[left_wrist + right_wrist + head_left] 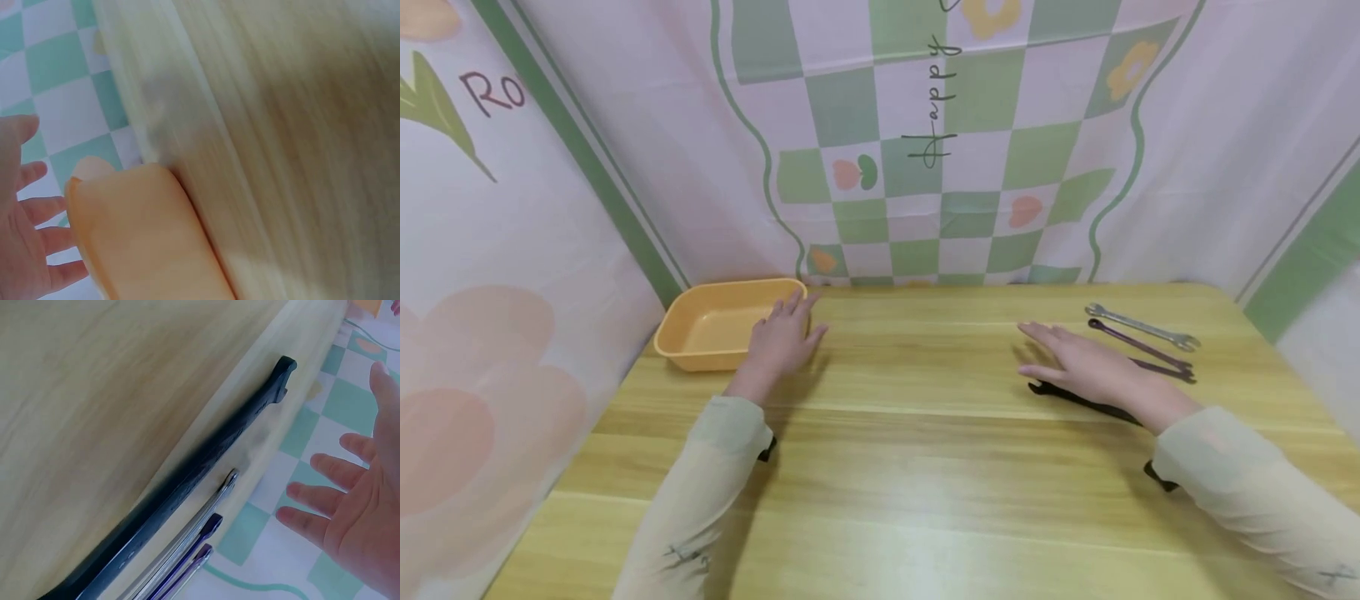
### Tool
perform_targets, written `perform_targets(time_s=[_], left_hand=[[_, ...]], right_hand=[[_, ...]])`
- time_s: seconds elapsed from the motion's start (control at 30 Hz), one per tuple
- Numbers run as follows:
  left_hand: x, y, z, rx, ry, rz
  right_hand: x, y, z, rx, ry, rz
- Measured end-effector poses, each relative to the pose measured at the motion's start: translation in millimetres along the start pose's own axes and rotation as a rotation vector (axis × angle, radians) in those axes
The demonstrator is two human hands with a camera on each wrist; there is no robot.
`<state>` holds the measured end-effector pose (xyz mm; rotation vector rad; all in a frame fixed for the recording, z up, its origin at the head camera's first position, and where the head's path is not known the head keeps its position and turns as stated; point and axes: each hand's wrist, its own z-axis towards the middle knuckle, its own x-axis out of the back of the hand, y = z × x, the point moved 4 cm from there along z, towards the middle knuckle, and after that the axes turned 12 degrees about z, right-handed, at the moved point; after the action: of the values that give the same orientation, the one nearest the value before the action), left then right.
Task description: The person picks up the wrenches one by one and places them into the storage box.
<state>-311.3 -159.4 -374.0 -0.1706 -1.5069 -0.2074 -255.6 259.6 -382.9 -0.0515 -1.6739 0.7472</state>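
Observation:
My left hand [781, 340], fingers spread, is over the right end of a yellow-orange plastic basin [700, 360]. In the left wrist view its fingertips come close to the basin's rim [81, 219]; whether they touch I cannot tell. On the right, my right hand [1086, 362] holds nothing and hovers with extended fingers over a black open-end wrench [1086, 401], partly covering it. Beyond lie a silver wrench [1142, 326], a dark purplish wrench [1138, 343] and another dark wrench [1165, 370], half hidden by the hand. The right wrist view shows the black wrench [187, 469] nearest.
Both hands are above a wooden table [910, 467]. A checkered green and white cloth [917, 167] hangs along its back edge, and a flowered cloth [490, 275] hangs at the left. The basin stands at the table's back left corner.

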Motion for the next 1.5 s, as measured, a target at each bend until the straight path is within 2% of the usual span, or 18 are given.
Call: perform_targets(time_s=[0.2, 0.4, 0.83, 1.1, 1.5], left_hand=[[-2.7, -6.4, 0.1, 0.020, 0.008, -0.015], [-4.1, -9.0, 0.2, 0.023, 0.034, -0.078], [-7.5, -15.7, -4.9, 0.051, -0.022, -0.174], [-9.8, -19.9, -5.8, 0.054, -0.012, -0.141], [-10.3, -16.9, -5.0, 0.050, -0.033, -0.121]], right_hand=[[1.6, 5.2, -6.9, -0.004, -0.007, 0.018], [1.8, 10.9, -14.6, -0.010, -0.020, 0.026], [3.0, 25.8, -30.5, 0.012, 0.024, -0.008], [3.7, 32.7, -41.2, -0.001, 0.031, -0.037], [-2.1, 38.1, -55.4, 0.095, 0.039, -0.066]])
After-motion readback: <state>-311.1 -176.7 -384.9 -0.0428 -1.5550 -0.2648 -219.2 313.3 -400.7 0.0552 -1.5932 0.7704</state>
